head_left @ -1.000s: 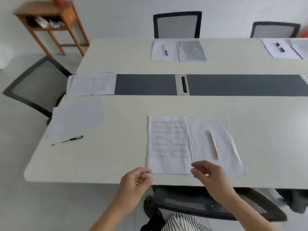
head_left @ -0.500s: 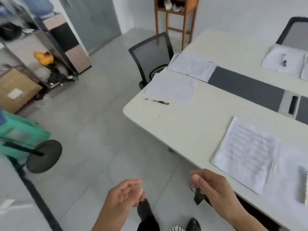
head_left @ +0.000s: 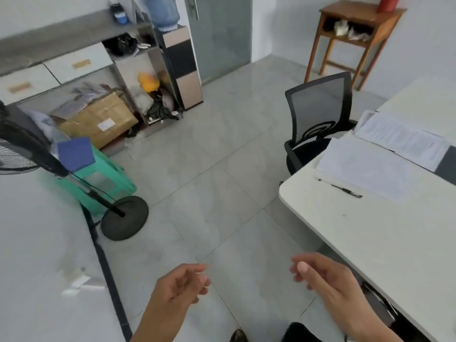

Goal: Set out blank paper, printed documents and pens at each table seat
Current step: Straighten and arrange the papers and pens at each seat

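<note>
Left hand [head_left: 181,283] and right hand [head_left: 320,274] hang loosely curled, holding nothing; black pen [head_left: 341,188] on white worktop [head_left: 385,233] lies beyond the right hand.

This is an office meeting room. A long white table [head_left: 370,230] has a black mesh swivel chair [head_left: 320,112] at its end, and sheets of paper [head_left: 365,166] and a pen [head_left: 340,188] lie at that seat. Across the tiled floor from the table stand a water dispenser [head_left: 181,65], drawer cabinets [head_left: 74,62] and a cardboard box [head_left: 98,119].
</note>
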